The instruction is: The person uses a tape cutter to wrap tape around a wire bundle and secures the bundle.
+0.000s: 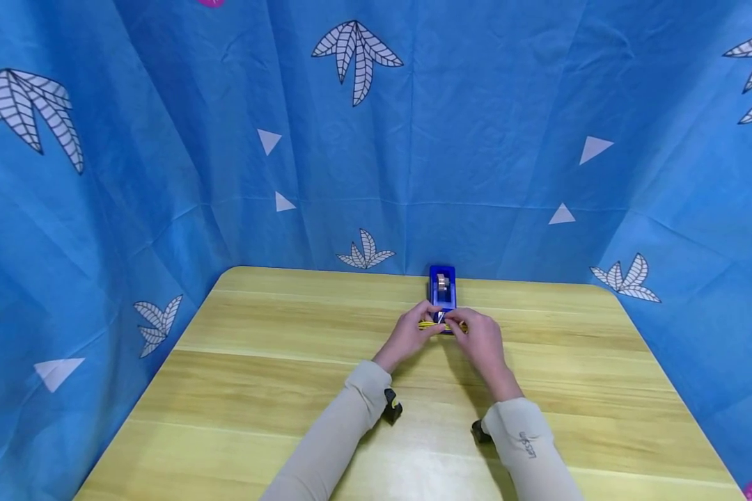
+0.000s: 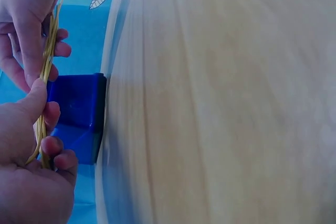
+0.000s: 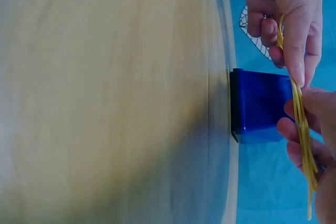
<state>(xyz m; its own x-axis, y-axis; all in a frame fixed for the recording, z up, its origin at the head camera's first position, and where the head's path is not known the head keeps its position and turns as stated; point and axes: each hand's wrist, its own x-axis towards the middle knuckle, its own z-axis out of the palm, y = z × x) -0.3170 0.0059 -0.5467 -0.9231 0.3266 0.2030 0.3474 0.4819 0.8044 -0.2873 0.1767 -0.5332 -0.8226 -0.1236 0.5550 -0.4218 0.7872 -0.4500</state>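
Observation:
A bundle of thin yellow strands (image 1: 426, 325) is stretched sideways between both hands, just above the near end of a blue tape dispenser (image 1: 442, 270). My left hand (image 1: 407, 334) pinches the bundle on its left part, thumb against fingertips. On the right part, my right hand (image 1: 484, 341) pinches it the same way, fingertips close to the left ones. Both wrist views show the strands (image 2: 48, 59) lying side by side, with loose ends and a bend (image 3: 281, 32) near the left palm. A small pale glint shows between the hands; I cannot tell what it is.
Behind the hands, a roll of tape (image 1: 441, 282) sits in the dispenser near the far edge of the wooden table (image 1: 276, 390). A blue patterned curtain (image 1: 489, 139) hangs around the table's back and sides. Black wrist mounts (image 1: 391, 407) are at both cuffs.

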